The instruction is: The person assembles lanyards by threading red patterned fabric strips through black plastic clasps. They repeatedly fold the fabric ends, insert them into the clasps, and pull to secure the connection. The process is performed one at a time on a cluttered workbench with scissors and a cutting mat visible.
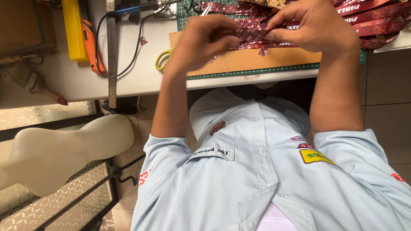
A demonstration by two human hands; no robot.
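Note:
My left hand (pixel 203 40) and my right hand (pixel 314 25) hold a dark red patterned ribbon (pixel 248 33) between them, just above a brown board (pixel 257 60) on the white table (pixel 128 72). Both hands pinch the strip with their fingertips, the left at one end and the right at the other. More red ribbons with white print (pixel 376 19) lie heaped beyond my right hand. Under the left hand, the yellow handle of a pair of scissors (pixel 162 60) pokes out.
A steel ruler (pixel 111 51), a yellow bar (pixel 73 30), an orange cutter (pixel 90 40) and a black cable lie at the table's left. A green cutting mat (pixel 257 72) edges the board. Small ribbon scraps (pixel 143 41) are scattered. A pale mannequin form (pixel 64 149) stands below left.

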